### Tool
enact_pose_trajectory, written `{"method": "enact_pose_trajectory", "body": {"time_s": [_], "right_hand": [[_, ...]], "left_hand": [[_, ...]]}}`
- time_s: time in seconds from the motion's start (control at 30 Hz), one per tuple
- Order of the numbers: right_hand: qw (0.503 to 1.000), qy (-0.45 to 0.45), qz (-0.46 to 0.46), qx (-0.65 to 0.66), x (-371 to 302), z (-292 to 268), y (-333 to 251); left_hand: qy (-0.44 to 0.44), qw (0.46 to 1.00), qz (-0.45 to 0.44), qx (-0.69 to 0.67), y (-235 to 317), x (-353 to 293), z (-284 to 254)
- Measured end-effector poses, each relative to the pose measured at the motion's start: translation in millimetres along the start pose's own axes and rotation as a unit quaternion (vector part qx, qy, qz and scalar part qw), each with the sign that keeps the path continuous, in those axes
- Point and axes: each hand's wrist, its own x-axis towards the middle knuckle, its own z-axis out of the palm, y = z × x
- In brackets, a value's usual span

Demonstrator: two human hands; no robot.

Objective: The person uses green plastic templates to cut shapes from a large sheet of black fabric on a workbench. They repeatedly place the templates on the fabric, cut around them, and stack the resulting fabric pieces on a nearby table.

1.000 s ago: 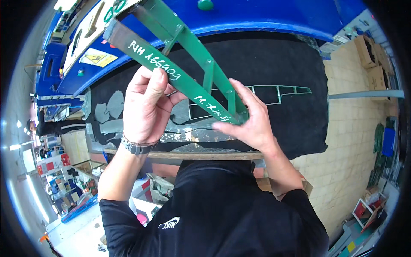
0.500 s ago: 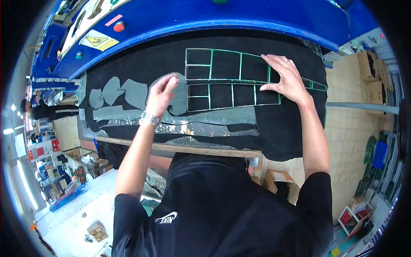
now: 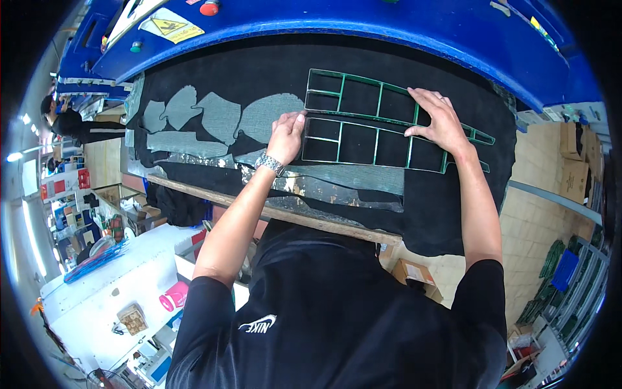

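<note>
Co-worker, blk clothing: seen beyond L. edge of tabletop. White table: sited off near-L. corner. Blk sheet, 1 no.: laid over most of tabletop, far edge to near. Grey-grn patches, 4 no.: seen in a row in sheet, L. half of tabletop.

L. hand, w/ metal watch: placed near mid-tabletop, fingers part-curled, tips at L. ends of frames; whether pinched or merely touched can't be told.

Far frame, grn, w/ crossbars: laid flat on sheet, mid to R. of tabletop, tapered toward R. edge. Near frame, grn, similar: laid just beside it, on near-edge side.

R. hand: spread over far frame, which is held btwn thumb (near side) & fingers (far side). Cardboard box: seen beyond R. edge.
</note>
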Motion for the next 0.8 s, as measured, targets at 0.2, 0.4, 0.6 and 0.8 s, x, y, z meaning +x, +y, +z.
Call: {"method": "enact_pose_trajectory", "body": {"time_s": [0.2, 0.4, 0.6, 0.8], "right_hand": [[1.0, -0.017, -0.011, -0.017, 2, 3, 0], [0.999, -0.032, -0.007, 0.003, -5, -2, 4], [0.978, 0.151, 0.116, -0.09, -51, -43, 56], [0.952, 0.152, 0.263, 0.022, -111, -38, 92]], "left_hand": [[0.002, 1.0, -0.023, 0.017, 11, -4, -3], [0.008, 0.999, -0.007, 0.039, 11, -5, -2], [0.001, 0.999, 0.019, 0.047, -1, -5, -2], [-0.016, 0.999, 0.003, 0.04, -4, 1, -1]]}}
